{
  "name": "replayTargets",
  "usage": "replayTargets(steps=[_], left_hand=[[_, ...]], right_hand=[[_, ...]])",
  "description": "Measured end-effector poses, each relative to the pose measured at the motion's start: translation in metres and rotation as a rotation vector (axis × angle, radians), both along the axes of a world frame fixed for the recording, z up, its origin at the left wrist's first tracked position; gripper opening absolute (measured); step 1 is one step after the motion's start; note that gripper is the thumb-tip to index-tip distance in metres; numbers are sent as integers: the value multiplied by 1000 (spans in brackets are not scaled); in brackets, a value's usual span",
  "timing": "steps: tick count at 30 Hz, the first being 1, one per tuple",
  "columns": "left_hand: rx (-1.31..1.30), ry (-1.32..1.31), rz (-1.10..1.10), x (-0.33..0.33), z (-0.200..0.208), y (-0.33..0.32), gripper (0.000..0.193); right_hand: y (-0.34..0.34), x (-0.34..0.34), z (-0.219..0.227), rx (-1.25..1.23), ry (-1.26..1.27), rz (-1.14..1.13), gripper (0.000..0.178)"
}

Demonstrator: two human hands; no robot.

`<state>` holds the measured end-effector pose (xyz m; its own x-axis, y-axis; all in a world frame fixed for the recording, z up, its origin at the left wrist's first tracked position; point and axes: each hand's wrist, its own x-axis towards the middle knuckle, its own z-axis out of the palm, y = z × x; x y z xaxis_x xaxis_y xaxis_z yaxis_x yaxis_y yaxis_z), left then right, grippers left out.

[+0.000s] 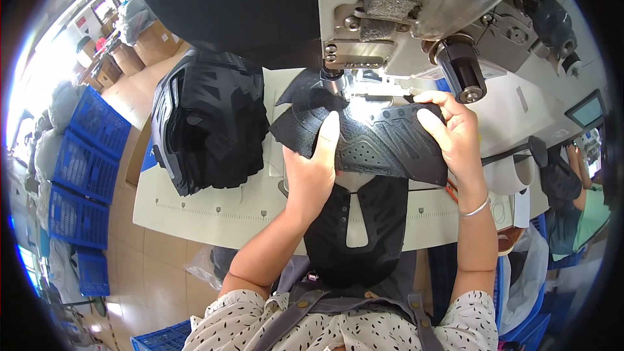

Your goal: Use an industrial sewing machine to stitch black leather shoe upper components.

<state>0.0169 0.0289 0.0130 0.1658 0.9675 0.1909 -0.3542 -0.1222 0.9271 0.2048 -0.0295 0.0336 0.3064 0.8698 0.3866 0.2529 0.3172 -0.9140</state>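
A black shoe upper (390,146) with raised bands and small perforations lies under the lit needle area of a sewing machine (354,88). My left hand (314,162) grips its left part, thumb on top and fingers hidden underneath. At its right end my right hand (453,131) pinches the edge between thumb and fingers. Below it, another black piece (354,234) with an open slot hangs over the table's front edge; whether the two are joined I cannot tell. To the left stands a thick stack of similar black uppers (211,123).
The machine head (377,0) and a black knob (460,68) overhang my hands. A ruler scale runs along the pale table's (195,218) front. Blue crates (81,172) line the left, cardboard boxes (156,42) stand far left. Another person (588,214) sits at the right.
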Motion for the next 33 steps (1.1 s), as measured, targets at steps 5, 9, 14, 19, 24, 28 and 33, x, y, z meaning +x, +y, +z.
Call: replayTargets(steps=[5,9,14,19,24,28,33], left_hand=[[-12,-2,-8,1,2,1,13],[43,1,18,0,2,2,13],[-20,-1,-3,-2,6,6,13],[14,60,-42,-5,9,11,17],[-59,96,-71,-9,16,15,21],[-85,97,-97,-10,13,18,25],[-57,101,-167,-16,5,16,25]], right_hand=[[2,2,-3,6,0,-5,14],[0,0,-1,-18,47,7,14],[0,-1,-4,4,5,-17,14],[0,-3,-6,53,-6,-11,15],[-1,-6,-8,60,24,-13,17],[-4,-6,-8,6,44,-12,17],[-9,-12,-9,-4,93,4,17]])
